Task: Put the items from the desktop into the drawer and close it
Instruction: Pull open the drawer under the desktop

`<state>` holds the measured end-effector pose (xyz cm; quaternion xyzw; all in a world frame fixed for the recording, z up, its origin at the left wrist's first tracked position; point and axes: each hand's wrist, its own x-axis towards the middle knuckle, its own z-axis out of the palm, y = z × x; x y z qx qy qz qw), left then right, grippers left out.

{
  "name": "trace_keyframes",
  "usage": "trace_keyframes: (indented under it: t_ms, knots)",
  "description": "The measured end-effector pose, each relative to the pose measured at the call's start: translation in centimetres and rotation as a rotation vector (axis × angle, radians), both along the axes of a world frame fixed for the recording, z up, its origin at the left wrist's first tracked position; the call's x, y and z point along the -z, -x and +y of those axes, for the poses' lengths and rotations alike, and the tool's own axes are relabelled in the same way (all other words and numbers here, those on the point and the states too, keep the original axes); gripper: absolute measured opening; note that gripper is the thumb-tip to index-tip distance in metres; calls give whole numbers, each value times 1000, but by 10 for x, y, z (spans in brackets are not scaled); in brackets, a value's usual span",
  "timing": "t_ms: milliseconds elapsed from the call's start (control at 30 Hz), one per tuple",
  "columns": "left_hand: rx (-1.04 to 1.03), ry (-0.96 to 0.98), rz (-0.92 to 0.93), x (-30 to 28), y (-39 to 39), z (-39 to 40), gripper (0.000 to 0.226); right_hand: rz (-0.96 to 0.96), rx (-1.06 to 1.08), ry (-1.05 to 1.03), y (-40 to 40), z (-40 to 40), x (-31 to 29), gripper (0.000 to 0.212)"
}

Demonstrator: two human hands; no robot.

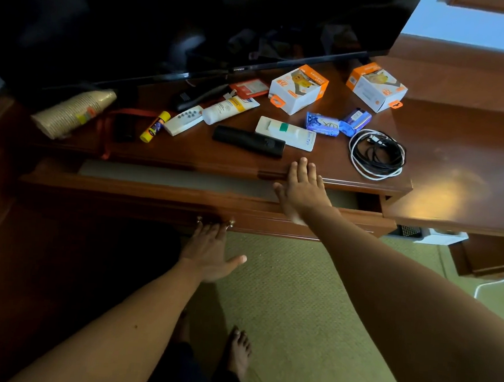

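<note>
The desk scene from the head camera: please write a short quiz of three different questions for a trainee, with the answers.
1. True or false: the drawer is fully closed.
2. Which hand is at the drawer handle? A) left hand B) right hand
3. Fill in: the coiled cables lie near the desktop's ___ end, as the camera sees it.

Key
1. False. It is pulled partly open, and the part that shows looks empty.
2. A. The right hand rests on the front edge of the desktop, near the black remote.
3. Right.
</note>
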<state>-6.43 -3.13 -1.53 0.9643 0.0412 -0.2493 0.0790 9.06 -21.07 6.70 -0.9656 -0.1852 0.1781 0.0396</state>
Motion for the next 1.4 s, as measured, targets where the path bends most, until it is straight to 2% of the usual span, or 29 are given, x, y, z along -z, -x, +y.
trace_keyframes:
  t_ms: [467, 1400]
  knots:
    - [-13, 5, -2, 3, 57, -18, 111, -6, -70, 38, -1, -8, 2, 80]
    - [-41, 8, -66, 11, 116, -33, 106, -50, -105, 122, 9, -6, 0, 81]
